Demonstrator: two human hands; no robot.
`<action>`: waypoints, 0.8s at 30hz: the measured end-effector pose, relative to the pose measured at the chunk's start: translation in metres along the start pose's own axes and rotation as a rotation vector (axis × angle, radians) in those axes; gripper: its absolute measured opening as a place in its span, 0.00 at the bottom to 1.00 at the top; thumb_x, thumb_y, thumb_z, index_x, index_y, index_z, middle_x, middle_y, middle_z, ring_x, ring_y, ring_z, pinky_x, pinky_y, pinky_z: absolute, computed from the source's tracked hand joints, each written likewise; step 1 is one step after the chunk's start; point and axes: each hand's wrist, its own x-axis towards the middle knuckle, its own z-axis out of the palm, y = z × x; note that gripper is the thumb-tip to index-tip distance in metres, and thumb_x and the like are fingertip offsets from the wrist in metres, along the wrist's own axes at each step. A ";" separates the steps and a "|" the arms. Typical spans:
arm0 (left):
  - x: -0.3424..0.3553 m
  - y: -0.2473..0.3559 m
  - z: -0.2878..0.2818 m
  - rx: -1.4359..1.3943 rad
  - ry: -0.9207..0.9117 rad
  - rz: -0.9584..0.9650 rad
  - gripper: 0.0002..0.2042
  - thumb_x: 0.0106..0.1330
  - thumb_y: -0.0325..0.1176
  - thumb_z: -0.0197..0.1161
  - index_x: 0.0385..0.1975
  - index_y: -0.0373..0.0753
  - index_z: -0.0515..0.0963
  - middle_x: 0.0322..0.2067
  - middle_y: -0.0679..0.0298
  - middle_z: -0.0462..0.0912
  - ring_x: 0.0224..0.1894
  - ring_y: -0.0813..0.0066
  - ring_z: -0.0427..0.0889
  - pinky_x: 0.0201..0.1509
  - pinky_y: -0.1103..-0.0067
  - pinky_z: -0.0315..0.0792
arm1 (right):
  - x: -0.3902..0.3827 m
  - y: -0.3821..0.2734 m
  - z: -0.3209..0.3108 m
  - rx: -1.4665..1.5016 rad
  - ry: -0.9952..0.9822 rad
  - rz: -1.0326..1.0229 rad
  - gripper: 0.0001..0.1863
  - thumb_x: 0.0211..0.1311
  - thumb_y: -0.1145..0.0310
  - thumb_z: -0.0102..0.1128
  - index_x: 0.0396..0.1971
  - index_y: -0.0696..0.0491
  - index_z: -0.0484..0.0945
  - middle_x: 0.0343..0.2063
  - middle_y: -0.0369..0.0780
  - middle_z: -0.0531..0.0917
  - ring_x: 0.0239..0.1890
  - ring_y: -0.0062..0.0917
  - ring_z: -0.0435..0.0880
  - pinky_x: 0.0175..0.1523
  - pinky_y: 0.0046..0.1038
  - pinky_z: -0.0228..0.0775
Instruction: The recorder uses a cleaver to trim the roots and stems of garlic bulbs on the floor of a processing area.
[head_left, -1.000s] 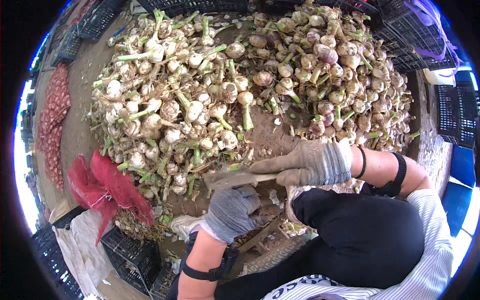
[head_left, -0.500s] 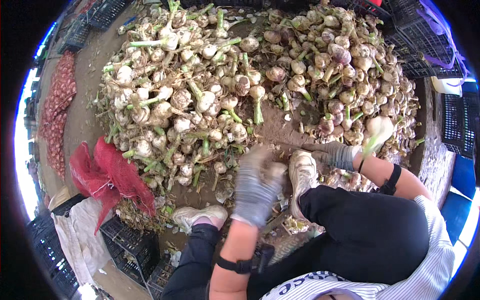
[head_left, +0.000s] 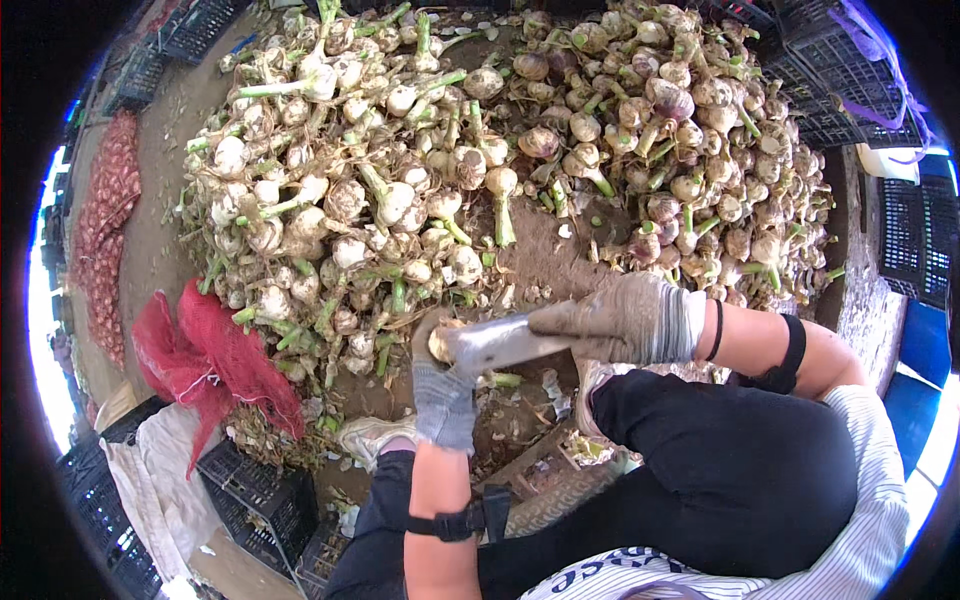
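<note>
My left hand [head_left: 442, 395], in a grey work glove, is closed around a garlic bulb [head_left: 440, 342] low in front of the heaps. Only part of the bulb shows between the glove and the blade. My right hand [head_left: 625, 318], gloved too, grips a knife; its handle is hidden in the fingers. The broad, pale metal knife blade [head_left: 505, 342] points left, its tip end against the bulb. Beyond my hands, a big heap of garlic with stems [head_left: 330, 200] lies on the left. A second garlic heap [head_left: 690, 130], mostly with shorter stems, spreads on the right.
A red mesh sack [head_left: 215, 350] lies left of my shoe, above a black crate [head_left: 262, 500] with pale cloth [head_left: 160, 480] beside it. A full red net bag [head_left: 108, 240] stretches along the far left. More black crates [head_left: 835, 70] stand at the upper right.
A bulb in the air by my right forearm is now gone from there, over the right heap. My left hand has taken a bulb, and my right hand has raised the knife blade to it.
</note>
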 end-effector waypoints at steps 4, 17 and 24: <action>-0.012 0.040 0.031 -0.143 -0.248 -0.032 0.34 0.43 0.21 0.75 0.54 0.36 0.66 0.47 0.57 0.75 0.46 0.69 0.78 0.49 0.75 0.78 | 0.018 -0.029 -0.016 -0.174 -0.008 -0.080 0.28 0.64 0.56 0.51 0.64 0.31 0.59 0.16 0.41 0.73 0.17 0.35 0.77 0.21 0.35 0.69; -0.040 0.081 0.074 0.243 -0.300 0.154 0.37 0.33 0.24 0.81 0.48 0.38 0.67 0.40 0.61 0.78 0.42 0.74 0.79 0.47 0.77 0.77 | 0.020 -0.042 -0.018 -0.124 -0.117 -0.133 0.34 0.62 0.60 0.50 0.68 0.30 0.51 0.15 0.42 0.73 0.17 0.36 0.78 0.21 0.37 0.69; -0.055 0.084 0.066 0.144 -0.258 0.106 0.24 0.47 0.22 0.70 0.45 0.39 0.69 0.39 0.61 0.78 0.36 0.75 0.79 0.42 0.80 0.76 | 0.001 0.034 -0.016 0.035 0.085 0.512 0.27 0.67 0.55 0.49 0.65 0.42 0.61 0.37 0.42 0.84 0.29 0.25 0.83 0.34 0.31 0.77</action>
